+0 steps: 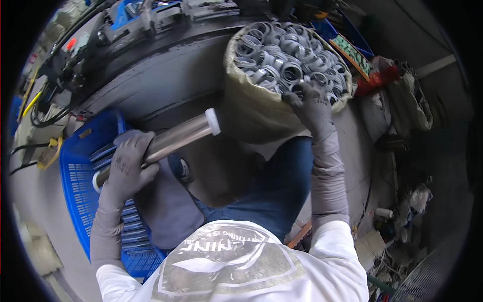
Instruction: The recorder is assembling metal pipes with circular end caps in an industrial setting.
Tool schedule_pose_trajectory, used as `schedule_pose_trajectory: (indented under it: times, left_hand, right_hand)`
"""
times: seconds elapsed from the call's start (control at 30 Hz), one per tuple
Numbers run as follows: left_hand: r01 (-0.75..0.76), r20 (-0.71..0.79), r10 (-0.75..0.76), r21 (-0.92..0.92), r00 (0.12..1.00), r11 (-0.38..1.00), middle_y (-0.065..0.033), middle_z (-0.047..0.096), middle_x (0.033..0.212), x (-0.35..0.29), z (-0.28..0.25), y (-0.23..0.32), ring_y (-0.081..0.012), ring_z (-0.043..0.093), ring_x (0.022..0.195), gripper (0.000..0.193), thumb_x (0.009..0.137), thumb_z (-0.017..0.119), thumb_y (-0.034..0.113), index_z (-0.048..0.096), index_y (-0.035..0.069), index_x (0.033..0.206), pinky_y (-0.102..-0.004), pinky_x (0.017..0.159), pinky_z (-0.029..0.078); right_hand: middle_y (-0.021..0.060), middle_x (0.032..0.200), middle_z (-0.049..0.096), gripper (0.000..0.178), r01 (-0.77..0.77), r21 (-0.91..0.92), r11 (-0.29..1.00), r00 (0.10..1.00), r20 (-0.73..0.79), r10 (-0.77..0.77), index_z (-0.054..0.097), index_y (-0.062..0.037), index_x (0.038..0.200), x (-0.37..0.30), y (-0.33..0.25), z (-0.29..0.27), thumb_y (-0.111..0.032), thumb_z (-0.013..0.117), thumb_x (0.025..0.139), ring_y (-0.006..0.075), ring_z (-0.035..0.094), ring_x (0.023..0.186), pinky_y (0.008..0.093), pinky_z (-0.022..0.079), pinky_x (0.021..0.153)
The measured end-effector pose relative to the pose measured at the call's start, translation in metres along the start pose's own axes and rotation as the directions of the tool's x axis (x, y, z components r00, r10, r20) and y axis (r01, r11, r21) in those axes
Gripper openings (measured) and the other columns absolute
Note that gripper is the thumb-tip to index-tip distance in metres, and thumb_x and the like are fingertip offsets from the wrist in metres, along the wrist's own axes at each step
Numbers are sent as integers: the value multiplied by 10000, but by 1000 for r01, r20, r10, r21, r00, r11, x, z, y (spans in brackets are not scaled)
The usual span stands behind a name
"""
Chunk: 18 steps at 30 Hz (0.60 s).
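Observation:
My left hand [132, 163], in a grey glove, is wrapped round a shiny metal tube [183, 133]. The tube slants up to the right, with a white ring-shaped cap on each end. My right hand [313, 103], gloved likewise, is at the near rim of a large beige sack [256, 118]. Its fingers are bent together, and they seem to pinch a grey ring [297, 90], partly hidden by the glove. Loose grey and white rings [292, 55] fill the sack to the top. Under my left forearm stands a blue plastic basket [70, 176] with several metal tubes [135, 226] lying in it.
A dark machine [166, 20] runs along the far left side. Beyond the sack, at the right, are a tray of small green parts [352, 53] and a red bag [377, 75]. A grey pad [168, 211] covers my left thigh. Assorted clutter [402, 216] lies on the floor at the right.

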<state>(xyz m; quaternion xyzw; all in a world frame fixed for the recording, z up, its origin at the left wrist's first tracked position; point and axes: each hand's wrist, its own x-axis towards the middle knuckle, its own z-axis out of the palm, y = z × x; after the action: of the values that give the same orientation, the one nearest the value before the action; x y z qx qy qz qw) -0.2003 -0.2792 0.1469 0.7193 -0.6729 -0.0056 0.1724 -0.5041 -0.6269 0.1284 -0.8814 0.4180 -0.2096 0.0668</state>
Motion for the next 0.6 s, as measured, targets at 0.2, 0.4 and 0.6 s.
schedule_pose_trajectory:
  times: [0.2,0.4,0.6]
  left_hand:
    - [79,-150,-38,273,988,959,-169,638,1229,78,-8,-21,-370,613,1149,667,768,767,178,555,66,1390,-477,1002,469]
    - [69,-444,152,442,883,894,-175,627,1287,193,-24,-83,-368,609,1173,655,805,775,142,521,89,1406,-472,1041,462]
    - [240,-407,-18,503,913,831,-166,630,1347,336,-24,-114,-365,597,1262,592,871,765,204,528,120,1407,-457,1070,471]
  right_hand:
    - [206,1177,681,279,34,30,999,999,23,-34,749,-34,1001,-2,41,6,-295,740,904,393,646,1102,461,512,944]
    - [209,1301,679,173,175,710,683,939,-328,101,717,38,1038,-2,-34,2,-86,732,917,296,663,1161,387,522,997]
    - [107,1204,704,442,-161,919,360,869,305,-390,601,15,1356,-46,-111,97,-80,717,940,135,661,1052,300,543,928]
